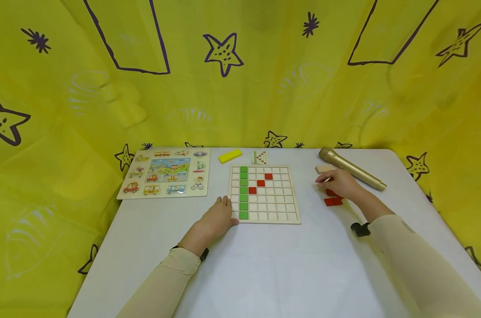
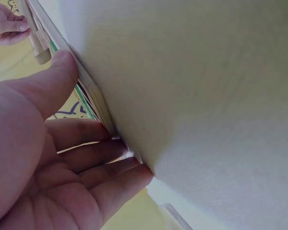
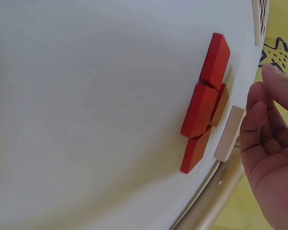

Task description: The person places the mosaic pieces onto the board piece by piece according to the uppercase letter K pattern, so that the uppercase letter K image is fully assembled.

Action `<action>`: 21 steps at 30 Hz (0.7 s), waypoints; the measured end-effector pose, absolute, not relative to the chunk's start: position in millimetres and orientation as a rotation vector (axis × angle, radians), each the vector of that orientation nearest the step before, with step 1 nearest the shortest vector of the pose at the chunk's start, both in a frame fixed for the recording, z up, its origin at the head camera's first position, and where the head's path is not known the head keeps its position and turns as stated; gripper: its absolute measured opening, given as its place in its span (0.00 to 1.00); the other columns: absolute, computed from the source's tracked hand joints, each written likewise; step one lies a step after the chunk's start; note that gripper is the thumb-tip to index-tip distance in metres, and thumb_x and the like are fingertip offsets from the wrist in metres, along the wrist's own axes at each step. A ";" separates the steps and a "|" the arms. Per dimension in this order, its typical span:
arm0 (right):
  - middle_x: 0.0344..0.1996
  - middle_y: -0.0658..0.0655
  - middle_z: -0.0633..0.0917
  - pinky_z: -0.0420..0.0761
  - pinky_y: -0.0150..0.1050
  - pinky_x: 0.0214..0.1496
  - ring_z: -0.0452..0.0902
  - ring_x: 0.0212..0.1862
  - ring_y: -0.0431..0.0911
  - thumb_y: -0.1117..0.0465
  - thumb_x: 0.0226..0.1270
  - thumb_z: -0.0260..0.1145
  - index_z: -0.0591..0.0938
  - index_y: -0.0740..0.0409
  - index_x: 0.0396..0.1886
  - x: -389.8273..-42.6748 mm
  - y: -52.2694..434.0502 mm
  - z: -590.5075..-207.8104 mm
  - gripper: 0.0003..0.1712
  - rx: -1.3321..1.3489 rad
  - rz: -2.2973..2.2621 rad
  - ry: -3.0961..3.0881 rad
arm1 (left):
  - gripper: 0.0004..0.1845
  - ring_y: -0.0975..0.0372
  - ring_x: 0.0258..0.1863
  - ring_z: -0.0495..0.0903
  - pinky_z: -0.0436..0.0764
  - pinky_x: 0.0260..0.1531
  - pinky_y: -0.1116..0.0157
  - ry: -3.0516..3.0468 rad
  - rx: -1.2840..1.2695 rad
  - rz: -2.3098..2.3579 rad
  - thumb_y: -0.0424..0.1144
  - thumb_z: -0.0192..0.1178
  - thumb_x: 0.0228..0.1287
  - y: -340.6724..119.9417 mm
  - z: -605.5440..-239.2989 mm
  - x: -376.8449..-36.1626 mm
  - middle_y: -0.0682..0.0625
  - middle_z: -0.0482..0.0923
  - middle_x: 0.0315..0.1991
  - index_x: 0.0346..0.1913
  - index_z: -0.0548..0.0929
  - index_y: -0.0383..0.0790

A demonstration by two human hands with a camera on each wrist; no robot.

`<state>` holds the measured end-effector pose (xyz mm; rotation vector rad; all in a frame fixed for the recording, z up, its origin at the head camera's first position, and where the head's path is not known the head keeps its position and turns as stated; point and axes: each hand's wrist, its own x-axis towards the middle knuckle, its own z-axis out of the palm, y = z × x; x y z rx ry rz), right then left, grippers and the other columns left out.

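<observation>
Head view, centre of the frame: a white counter (image 1: 264, 265) carries a wooden grid board (image 1: 264, 194) with a green column of tiles (image 1: 244, 192) along its left side and three red tiles (image 1: 260, 183) stepping diagonally across the middle. The left hand (image 1: 218, 216) lies flat, fingers straight, its fingertips touching the board's lower left edge; the left wrist view confirms the fingers (image 2: 93, 158) pressed against the board's rim. At centre right, the right hand (image 1: 339, 183) hovers with relaxed, slightly bent fingers over a small heap of loose red blocks (image 1: 333, 199); the right wrist view shows these blocks (image 3: 204, 105) lying on the counter, apart from the fingers (image 3: 259, 124), which grip nothing. A pale wooden block (image 1: 323, 168) lies just beyond the hand, beside a gold microphone (image 1: 353, 169). Above the board lie a yellow block (image 1: 230, 156) and a small pattern card (image 1: 259, 157). At centre left lies a vehicle puzzle board (image 1: 166, 172). A yellow curtain with stars (image 1: 224, 53) fills the upper frame.
</observation>
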<state>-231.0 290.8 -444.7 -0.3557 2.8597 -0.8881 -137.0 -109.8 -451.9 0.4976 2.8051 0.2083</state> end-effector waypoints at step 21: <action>0.36 0.57 0.87 0.72 0.38 0.35 0.72 0.34 0.48 0.63 0.63 0.73 0.88 0.63 0.45 -212.5 318.9 -447.2 0.12 -0.311 -0.846 2.820 | 0.42 0.40 0.74 0.58 0.62 0.72 0.54 2.799 0.503 0.195 0.52 0.58 0.73 -109.9 -451.9 -137.1 0.28 0.59 0.73 0.72 0.60 0.18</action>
